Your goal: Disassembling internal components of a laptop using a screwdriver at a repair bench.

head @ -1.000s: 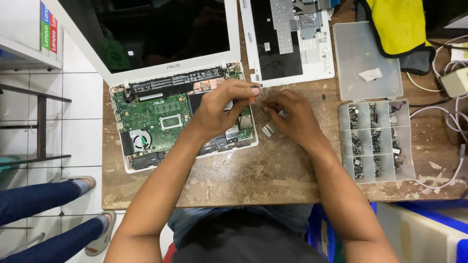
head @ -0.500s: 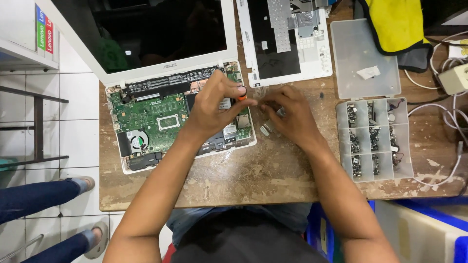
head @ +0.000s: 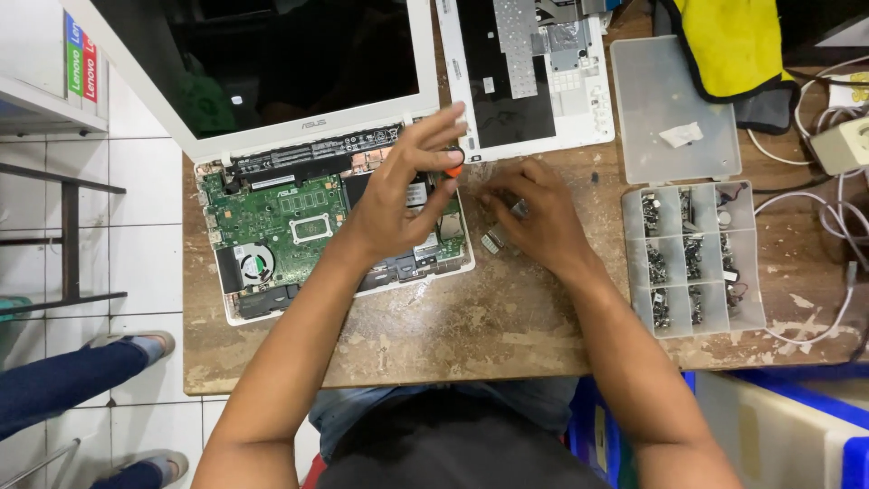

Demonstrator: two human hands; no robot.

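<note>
Here, an opened laptop (head: pixel 335 231) is worked on over a worn table (head: pixel 471 335).
An orange-tipped tool (head: pixel 453 164) is pinched by the left hand (head: pixel 398 195); small parts (head: pixel 493 240) are covered by the curled right hand (head: pixel 534 217); a slip could scratch the board or scatter them.

Laptop screen (head: pixel 262 68): dark, white-framed, lying open at the bench's far left.
Wall stickers (head: pixel 81 68): narrow upright strips, blue, green and red, top left.
Paper label (head: pixel 680 135): small, white, on the clear lid.

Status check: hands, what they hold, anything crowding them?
Left hand over opened laptop, gripping orange-tipped tool. Right hand on the table by small metal parts. Compartment box sits right, clear of hands.
</note>
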